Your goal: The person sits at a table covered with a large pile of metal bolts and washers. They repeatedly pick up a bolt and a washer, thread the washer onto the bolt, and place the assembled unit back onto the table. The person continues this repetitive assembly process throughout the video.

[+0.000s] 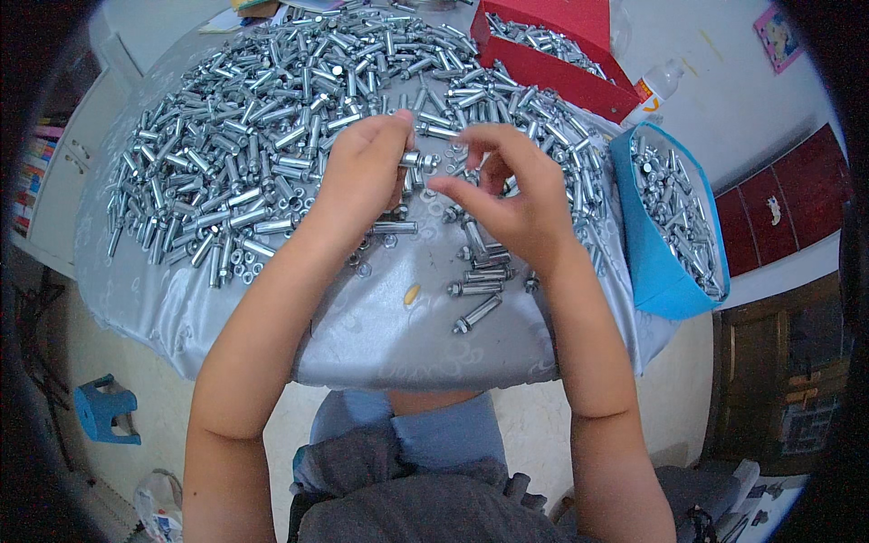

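My left hand [362, 167] is closed around a silver expansion anchor bolt [419, 160], whose nut end sticks out toward the right. Facing that end is my right hand [525, 185], thumb and fingers apart and nothing visible between them. A broad heap of similar anchor bolts [272, 113] spreads over the table beyond and to the left of my hands. Below my right hand several assembled anchor bolts [480, 288] lie in a loose column. Small hex nuts [246, 262] are scattered by the heap's near edge, and others lie between my hands.
A red box [561, 72] with bolts stands at the far right, beside a white bottle [661, 83]. The light blue fabric bin [656, 244] at the right edge also holds bolts. A small yellow piece [412, 294] lies on the silver-grey tablecloth [398, 348]. A blue stool [104, 409] stands at lower left.
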The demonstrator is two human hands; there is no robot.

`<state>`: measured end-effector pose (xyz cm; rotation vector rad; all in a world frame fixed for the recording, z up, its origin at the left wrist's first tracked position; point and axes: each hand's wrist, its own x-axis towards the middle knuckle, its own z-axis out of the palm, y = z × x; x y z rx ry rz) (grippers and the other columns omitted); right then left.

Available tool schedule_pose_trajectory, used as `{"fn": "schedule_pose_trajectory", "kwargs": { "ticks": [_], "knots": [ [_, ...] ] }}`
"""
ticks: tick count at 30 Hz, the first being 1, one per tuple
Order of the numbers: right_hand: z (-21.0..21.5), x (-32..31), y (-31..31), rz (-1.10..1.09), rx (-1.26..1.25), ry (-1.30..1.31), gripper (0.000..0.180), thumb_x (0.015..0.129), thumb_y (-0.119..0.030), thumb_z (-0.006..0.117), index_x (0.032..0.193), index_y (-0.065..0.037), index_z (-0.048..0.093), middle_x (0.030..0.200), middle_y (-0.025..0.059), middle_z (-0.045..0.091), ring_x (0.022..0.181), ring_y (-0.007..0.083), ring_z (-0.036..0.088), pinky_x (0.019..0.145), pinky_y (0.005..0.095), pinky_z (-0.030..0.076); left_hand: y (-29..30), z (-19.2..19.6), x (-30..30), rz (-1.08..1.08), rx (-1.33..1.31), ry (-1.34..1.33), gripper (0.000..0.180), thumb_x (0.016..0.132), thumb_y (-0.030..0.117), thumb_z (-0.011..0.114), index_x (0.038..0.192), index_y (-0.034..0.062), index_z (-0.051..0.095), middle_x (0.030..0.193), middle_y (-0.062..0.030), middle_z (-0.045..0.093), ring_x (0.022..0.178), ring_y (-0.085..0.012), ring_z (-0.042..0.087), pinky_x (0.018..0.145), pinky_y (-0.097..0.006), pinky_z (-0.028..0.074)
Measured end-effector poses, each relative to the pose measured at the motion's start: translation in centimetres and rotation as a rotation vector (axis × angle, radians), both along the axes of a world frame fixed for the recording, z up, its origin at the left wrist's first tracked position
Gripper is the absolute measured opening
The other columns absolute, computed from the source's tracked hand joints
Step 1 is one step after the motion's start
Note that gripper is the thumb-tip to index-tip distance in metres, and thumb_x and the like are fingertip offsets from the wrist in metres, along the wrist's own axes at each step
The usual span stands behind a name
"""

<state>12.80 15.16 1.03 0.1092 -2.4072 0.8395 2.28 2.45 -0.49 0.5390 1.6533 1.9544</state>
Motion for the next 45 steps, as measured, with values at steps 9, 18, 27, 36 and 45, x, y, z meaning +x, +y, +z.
{"fn": "schedule_pose_trajectory", "kwargs": {
  "ticks": [9,18,27,36,45],
  "knots": [
    [-0.5,0.1,0.6,-0.049,0.201,-0.059,0.031,0.072,-0.020,0.065,0.100,-0.009,0.057,0.082,0.0079,0.057,0.059,0.0211,0.055,0.054,0.0289,0.045,0.3,-0.1,0.2,-0.068,0.007,-0.101,0.031,0.088,0.031,0.043,0.067,0.0083,0.047,0.045,0.0030,0.036,0.035,-0.0059,0.031,0.034,-0.022,0.021],
    [-0.6,-0.5,-0.1,0.087,0.148,0.034,0.020,0.077,-0.020,0.060,0.090,-0.005,0.056,0.081,0.0121,0.056,0.066,0.0288,0.056,0.057,0.0336,0.045,0.3,0.5,0.5,-0.073,-0.039,-0.077,0.031,0.088,0.032,0.043,0.067,0.0092,0.047,0.045,0.0041,0.035,0.035,-0.0058,0.029,0.034,-0.022,0.020],
    [-0.9,-0.5,-1.3,0.152,-0.450,-0.224,0.028,0.087,-0.026,0.046,0.071,-0.003,0.047,0.058,0.0090,0.046,0.051,0.0240,0.049,0.046,0.0324,0.038,0.8,-1.1,0.8,0.128,0.060,0.629,0.032,0.091,0.030,0.041,0.070,0.0062,0.047,0.058,0.0012,0.040,0.051,-0.0070,0.036,0.046,-0.023,0.030],
    [0.6,-0.4,-0.9,0.072,-1.071,-0.373,0.039,0.090,-0.041,0.038,0.067,-0.010,0.039,0.052,-0.0045,0.030,0.045,0.0086,0.035,0.044,0.0226,0.028,0.8,-0.6,1.9,0.075,0.154,0.664,0.024,0.087,0.023,0.049,0.082,-0.0004,0.052,0.067,-0.0081,0.054,0.062,-0.0151,0.053,0.056,-0.028,0.042],
    [0.2,-0.4,2.8,0.053,-1.376,0.049,0.025,0.089,-0.028,0.046,0.073,-0.009,0.043,0.055,-0.0036,0.031,0.051,0.0094,0.034,0.046,0.0230,0.029,-1.7,1.2,1.3,-1.028,-0.301,0.276,0.017,0.085,0.019,0.051,0.089,0.0033,0.054,0.066,0.0002,0.050,0.054,-0.0064,0.047,0.047,-0.021,0.040]
  ]
}}
